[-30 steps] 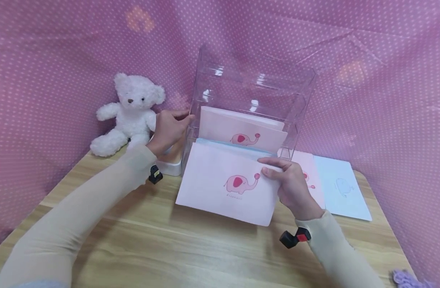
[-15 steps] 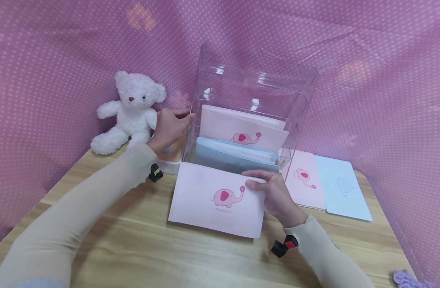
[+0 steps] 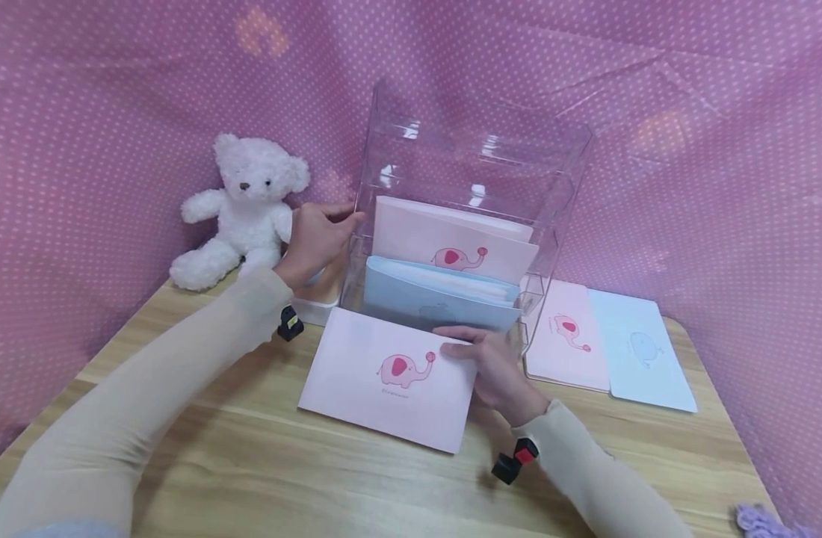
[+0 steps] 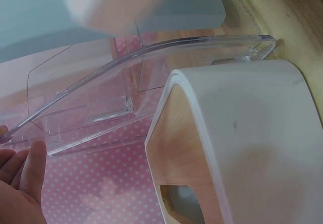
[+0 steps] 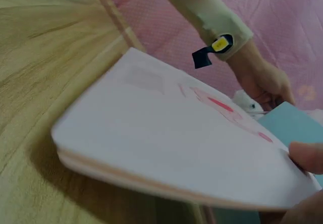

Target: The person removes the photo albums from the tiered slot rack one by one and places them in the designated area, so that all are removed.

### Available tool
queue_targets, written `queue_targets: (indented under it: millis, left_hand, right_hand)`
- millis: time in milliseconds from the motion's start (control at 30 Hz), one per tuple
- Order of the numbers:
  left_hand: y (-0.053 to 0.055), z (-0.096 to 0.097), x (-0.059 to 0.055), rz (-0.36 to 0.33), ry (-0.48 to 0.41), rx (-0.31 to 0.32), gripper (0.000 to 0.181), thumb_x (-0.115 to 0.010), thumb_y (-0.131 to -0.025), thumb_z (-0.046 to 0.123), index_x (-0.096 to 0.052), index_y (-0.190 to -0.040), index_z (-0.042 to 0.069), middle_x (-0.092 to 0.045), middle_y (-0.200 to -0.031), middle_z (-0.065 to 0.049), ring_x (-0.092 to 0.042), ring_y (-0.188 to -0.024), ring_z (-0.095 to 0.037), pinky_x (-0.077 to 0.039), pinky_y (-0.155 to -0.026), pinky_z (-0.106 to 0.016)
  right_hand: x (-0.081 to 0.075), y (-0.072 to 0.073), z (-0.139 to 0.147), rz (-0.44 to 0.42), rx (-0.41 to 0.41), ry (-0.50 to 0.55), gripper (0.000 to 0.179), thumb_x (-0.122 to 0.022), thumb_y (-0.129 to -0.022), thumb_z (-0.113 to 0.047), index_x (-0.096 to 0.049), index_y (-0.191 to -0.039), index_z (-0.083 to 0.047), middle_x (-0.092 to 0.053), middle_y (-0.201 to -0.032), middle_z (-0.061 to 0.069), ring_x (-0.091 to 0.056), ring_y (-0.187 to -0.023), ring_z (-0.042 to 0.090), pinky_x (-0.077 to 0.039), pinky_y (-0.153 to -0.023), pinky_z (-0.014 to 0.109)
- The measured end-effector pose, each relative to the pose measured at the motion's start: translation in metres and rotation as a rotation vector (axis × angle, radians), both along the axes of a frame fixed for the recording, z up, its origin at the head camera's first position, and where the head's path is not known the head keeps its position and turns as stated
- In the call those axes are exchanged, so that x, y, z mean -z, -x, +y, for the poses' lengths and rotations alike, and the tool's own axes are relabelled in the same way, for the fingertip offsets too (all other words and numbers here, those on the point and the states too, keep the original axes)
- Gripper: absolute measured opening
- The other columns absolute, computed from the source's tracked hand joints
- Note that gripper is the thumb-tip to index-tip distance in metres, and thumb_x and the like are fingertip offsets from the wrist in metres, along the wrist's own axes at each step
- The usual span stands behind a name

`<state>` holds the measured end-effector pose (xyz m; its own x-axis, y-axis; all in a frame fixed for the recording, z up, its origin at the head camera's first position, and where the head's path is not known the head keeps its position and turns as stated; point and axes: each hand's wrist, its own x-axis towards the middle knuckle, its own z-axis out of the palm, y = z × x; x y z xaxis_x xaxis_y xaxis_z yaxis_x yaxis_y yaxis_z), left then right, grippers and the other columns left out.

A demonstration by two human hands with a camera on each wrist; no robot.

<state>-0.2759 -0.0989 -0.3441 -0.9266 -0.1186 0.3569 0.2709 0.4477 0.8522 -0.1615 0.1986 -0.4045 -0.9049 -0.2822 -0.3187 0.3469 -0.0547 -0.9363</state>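
- The elephant notebook (image 3: 384,396) is in front of the clear rack (image 3: 478,196), over the table (image 3: 249,456); whether its lower edge touches the wood I cannot tell.
- Its long axis runs crosswise but slanted – in the head view the left end sits farther away, the right end nearer the person.
- The cover faces up and toward the person, the drawn elephant (image 3: 403,371) upright with its trunk to the right.
- The right hand (image 3: 498,371) grasps the notebook by its upper right corner, thumb on the cover, index finger along the top edge.
- The left hand (image 3: 317,235) pinches the left edge of the rack, beside the white teddy bear (image 3: 246,202).
- Compared with a second ago, the elephant notebook has come lower and to the left, the right hand with it. Then it hid most of the blue notebook (image 3: 411,291) in the rack – now that one shows clearly, in front of a pink notebook (image 3: 411,233).
- The left hand has kept its place and its hold.
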Motion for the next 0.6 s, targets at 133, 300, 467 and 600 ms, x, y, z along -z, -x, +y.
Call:
queue_targets:
  millis: [133, 300, 467, 600]
  left_hand:
    - [-0.001, 0.0, 0.0, -0.002, -0.005, 0.002, 0.034, -0.075, -0.093, 0.028, -0.073, -0.121, 0.009, -0.074, -0.121, -0.011, -0.075, -0.105, -0.023, -0.063, -0.086, -0.031]
    - [-0.003, 0.0, -0.001, -0.011, -0.018, 0.003, 0.034, -0.075, -0.093, 0.027, -0.073, -0.122, 0.009, -0.074, -0.121, -0.011, -0.075, -0.106, -0.024, -0.063, -0.084, -0.029]
    - [-0.001, -0.001, 0.0, -0.016, -0.018, 0.004, 0.034, -0.075, -0.093, 0.027, -0.072, -0.122, 0.008, -0.074, -0.121, -0.012, -0.075, -0.105, -0.023, -0.063, -0.083, -0.028]
    - [0.001, -0.001, 0.0, -0.023, -0.019, 0.008, 0.035, -0.074, -0.093, 0.028, -0.072, -0.122, 0.008, -0.073, -0.121, -0.012, -0.075, -0.106, -0.023, -0.063, -0.085, -0.028]
  right_hand:
    - [0.003, 0.001, -0.006, -0.015, -0.031, -0.032, 0.042, -0.062, -0.091, 0.001, -0.065, -0.133, -0.002, -0.076, -0.117, 0.015, -0.076, -0.101, 0.024, -0.063, -0.088, 0.044]
    - [0.01, 0.002, -0.014, -0.013, -0.058, -0.087, 0.039, -0.062, -0.094, -0.003, -0.066, -0.132, -0.006, -0.075, -0.12, 0.016, -0.076, -0.099, 0.022, -0.064, -0.085, 0.04]
    - [0.017, 0.002, -0.022, -0.032, -0.057, -0.094, 0.038, -0.063, -0.094, -0.003, -0.067, -0.132, -0.006, -0.075, -0.119, 0.017, -0.077, -0.095, 0.022, -0.065, -0.083, 0.04]
    - [0.02, 0.002, -0.027, -0.06, -0.052, -0.082, 0.037, -0.063, -0.094, -0.003, -0.068, -0.131, -0.007, -0.074, -0.119, 0.018, -0.077, -0.094, 0.022, -0.065, -0.082, 0.04]
